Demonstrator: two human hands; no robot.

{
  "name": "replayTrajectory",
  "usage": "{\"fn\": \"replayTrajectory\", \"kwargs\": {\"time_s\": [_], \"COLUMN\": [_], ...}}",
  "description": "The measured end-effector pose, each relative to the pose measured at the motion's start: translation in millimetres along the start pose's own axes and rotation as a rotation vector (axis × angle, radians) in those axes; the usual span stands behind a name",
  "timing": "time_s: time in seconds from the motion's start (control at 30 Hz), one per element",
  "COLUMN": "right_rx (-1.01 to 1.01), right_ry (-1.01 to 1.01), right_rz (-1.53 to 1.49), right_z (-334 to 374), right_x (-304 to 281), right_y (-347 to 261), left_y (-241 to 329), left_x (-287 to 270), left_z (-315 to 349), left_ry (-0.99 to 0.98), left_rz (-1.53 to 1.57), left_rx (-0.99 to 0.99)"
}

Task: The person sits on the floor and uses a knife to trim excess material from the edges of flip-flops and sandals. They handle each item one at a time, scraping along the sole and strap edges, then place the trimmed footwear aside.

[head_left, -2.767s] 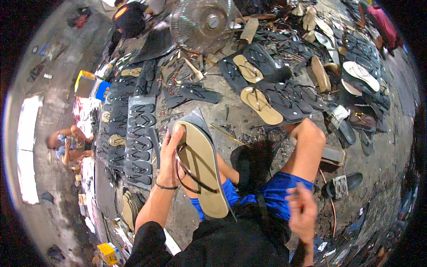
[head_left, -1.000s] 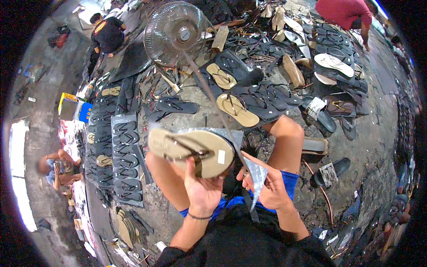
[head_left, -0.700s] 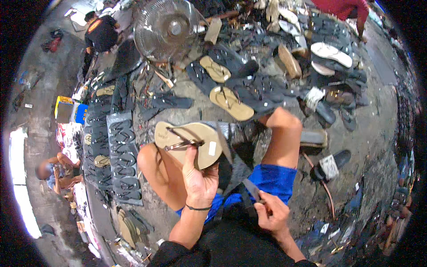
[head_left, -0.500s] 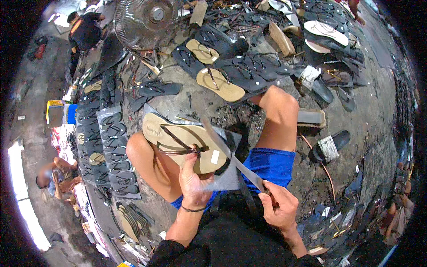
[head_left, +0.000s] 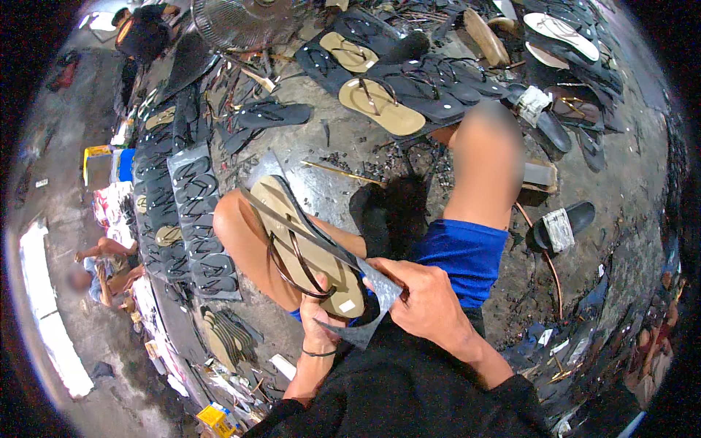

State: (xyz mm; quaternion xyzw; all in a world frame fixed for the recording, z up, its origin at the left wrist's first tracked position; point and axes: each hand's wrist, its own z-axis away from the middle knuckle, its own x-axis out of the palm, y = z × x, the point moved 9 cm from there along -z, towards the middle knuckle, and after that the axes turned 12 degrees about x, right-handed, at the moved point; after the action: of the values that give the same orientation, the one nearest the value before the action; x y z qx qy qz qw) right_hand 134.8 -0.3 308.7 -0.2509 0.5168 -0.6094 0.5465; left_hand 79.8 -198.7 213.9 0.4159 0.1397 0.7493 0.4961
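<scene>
A tan flip-flop [head_left: 292, 244] with glossy brown straps and a white sticker near its heel lies tilted over my lap. My left hand [head_left: 319, 321] is closed round its heel end, thumb on top by the strap. Across the sole runs a long, narrow grey strip, joining a curved grey sheet offcut [head_left: 381, 288] beside the heel. My right hand [head_left: 431, 303] is closed on that offcut at the heel's right side. The blade seen earlier cannot be made out clearly now; the right fingers partly hide what they hold.
Tan flip-flops [head_left: 381, 107] and black ones lie on the floor ahead, with a fan [head_left: 244, 22] behind. Rows of black flip-flops [head_left: 203, 226] stand at the left. A black slide [head_left: 566, 226] lies right of my knee. A person [head_left: 109, 274] sits at far left.
The flip-flop has turned to point more upright. My right hand has moved up and left to the heel and now grips the grey offcut; earlier it held a long blade.
</scene>
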Motion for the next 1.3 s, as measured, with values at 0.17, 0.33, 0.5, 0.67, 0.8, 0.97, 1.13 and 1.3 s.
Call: {"fn": "replayTrajectory", "kwargs": {"time_s": [0.17,0.33,0.5,0.67,0.8,0.97,1.13,1.3], "right_rx": [0.311,0.122,0.011,-0.132,-0.279,-0.284,-0.119,0.531], "right_ry": [-0.159,-0.084,-0.049,0.144,0.243,0.251,0.316,-0.183], "right_rz": [0.032,-0.079,-0.085,-0.073,0.044,0.061,0.076,-0.749], "right_z": [27,18,-11,-47,-65,-97,-190,-166], "right_x": [-4,2,25,31,49,65,51,63], "right_y": [24,27,23,1,-2,5,-23,40], "left_y": [17,20,24,24,26,22,13,38], "left_x": [5,23,30,27,32,28,-12,-29], "left_z": [5,13,20,22,19,16,40,56], "left_ry": [0.089,0.056,0.084,0.150,0.069,0.025,0.048,-0.072], "left_rz": [0.062,-0.004,-0.020,-0.067,0.046,0.206,-0.103,-0.790], "left_rx": [0.107,0.055,0.050,0.104,0.106,0.070,0.150,0.182]}}
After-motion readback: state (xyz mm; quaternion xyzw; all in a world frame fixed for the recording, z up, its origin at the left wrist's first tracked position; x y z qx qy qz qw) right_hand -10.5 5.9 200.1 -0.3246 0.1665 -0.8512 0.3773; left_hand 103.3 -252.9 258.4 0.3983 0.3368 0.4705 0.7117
